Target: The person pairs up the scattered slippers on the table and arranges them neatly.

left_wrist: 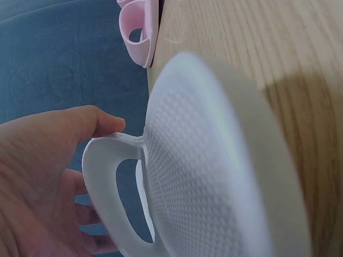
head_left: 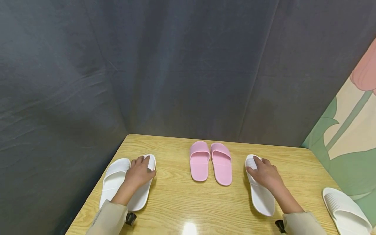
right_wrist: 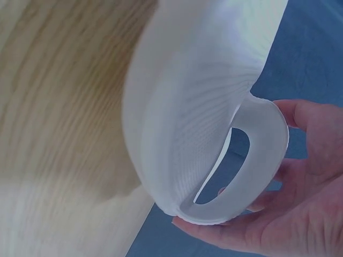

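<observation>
Over the strap of a white slide slipper on the left of the table, my left hand grips it from above. In the left wrist view its thumb lies along one side of the strap and the fingers are partly hidden behind. Another white slipper lies just left of it. Right of the middle, my right hand holds the strap of a single white slipper, thumb and fingers spread round it in the right wrist view. Between the hands, farther back, lies a pair of pink slippers.
The wooden table ends at a dark cloth behind and to the left. A further white slipper lies at the right edge, cut off by the frame. A wall with painted flowers stands on the right.
</observation>
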A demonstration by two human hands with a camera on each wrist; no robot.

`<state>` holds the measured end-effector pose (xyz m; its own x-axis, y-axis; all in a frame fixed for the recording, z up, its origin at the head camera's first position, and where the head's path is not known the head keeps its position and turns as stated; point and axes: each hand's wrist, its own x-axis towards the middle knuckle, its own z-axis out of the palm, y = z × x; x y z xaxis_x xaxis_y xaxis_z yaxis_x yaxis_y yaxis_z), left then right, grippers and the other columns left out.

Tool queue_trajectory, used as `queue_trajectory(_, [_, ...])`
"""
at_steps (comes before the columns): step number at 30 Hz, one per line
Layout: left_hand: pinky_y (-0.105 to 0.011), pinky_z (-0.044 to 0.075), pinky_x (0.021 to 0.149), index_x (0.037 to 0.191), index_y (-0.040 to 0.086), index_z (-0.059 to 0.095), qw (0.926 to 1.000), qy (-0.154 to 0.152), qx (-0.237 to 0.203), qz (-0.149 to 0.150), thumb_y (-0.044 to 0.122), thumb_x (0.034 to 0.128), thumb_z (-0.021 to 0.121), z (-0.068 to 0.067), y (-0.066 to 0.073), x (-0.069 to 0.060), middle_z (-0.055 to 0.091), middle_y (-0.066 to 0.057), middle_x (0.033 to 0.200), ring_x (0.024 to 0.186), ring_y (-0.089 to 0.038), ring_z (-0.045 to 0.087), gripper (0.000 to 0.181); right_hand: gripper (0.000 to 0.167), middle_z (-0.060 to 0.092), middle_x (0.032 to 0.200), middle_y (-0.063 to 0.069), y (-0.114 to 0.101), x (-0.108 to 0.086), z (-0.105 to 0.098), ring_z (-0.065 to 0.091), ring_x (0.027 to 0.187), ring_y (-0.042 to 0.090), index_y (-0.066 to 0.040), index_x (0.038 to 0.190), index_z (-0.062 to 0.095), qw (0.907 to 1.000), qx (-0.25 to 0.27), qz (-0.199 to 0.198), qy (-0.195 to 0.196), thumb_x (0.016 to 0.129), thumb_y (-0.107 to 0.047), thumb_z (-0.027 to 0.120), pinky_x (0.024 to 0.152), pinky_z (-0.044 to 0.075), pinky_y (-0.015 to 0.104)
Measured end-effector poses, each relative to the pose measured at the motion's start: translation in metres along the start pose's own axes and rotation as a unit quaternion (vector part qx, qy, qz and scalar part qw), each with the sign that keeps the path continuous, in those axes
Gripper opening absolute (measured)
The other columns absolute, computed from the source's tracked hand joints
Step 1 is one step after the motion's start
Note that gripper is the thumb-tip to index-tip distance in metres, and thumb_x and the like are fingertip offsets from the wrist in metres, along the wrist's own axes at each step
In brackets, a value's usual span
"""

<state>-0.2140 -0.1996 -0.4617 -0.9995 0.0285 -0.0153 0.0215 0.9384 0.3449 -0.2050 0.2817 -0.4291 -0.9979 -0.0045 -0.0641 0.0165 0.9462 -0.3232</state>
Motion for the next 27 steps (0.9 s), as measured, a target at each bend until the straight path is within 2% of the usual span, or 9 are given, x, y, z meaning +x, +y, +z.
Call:
queue_trajectory(14, [-0.069, 0.043, 0.096, 0.154, 0.003, 0.039, 1.0000, 0.003, -0.008, -0.004, 0.038, 0.0903, 0.069, -0.005, 0.002, 0.002, 0.038, -0.028, 0.153, 0.139, -0.050, 0.033, 0.078, 0.073, 0.030, 0.145, 0.046, -0.016, 0.005, -0.002, 0.037, 0.120, 0.072, 0.007, 0.151, 0.034, 0.9999, 0.011, -0.001, -0.002, 0.100, -0.042, 0.053, 0.093, 0.041, 0.073])
queue_trajectory(27, [-0.068, 0.041, 0.100, 0.155, 0.003, 0.037, 0.9998, -0.001, -0.019, -0.004, 0.037, 0.0912, 0.068, -0.008, 0.007, 0.008, 0.036, -0.028, 0.154, 0.140, -0.051, 0.031, 0.078, 0.073, 0.031, 0.147, 0.045, -0.030, 0.011, -0.003, 0.038, 0.123, 0.071, 0.006, 0.151, 0.035, 0.9999, 0.010, -0.008, 0.001, 0.100, -0.042, 0.054, 0.100, 0.036, 0.072])
